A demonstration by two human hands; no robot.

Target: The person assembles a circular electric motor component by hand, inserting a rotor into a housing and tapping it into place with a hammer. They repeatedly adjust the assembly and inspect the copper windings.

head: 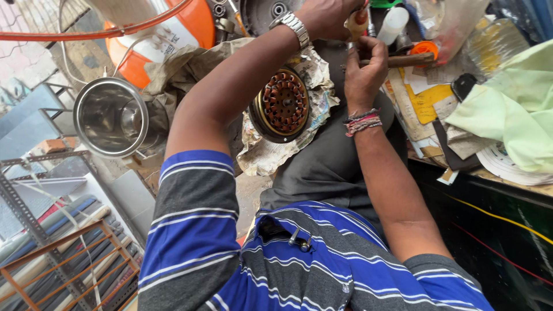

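Both hands are closed: the left hand [325, 17] grips a wooden-handled tool [356, 23], the right hand [366, 66] a brown rod [406, 59], near yellow paper [426, 101] on the bench [518, 183].

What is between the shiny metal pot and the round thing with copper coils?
Crumpled brown paper lies between the metal pot and the coil disc, with the person's left arm crossing above, in the head view.

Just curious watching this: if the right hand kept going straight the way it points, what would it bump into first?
Probably the brown stick-like tool that the right hand already grips; beyond it, the orange cap. Depth is unclear.
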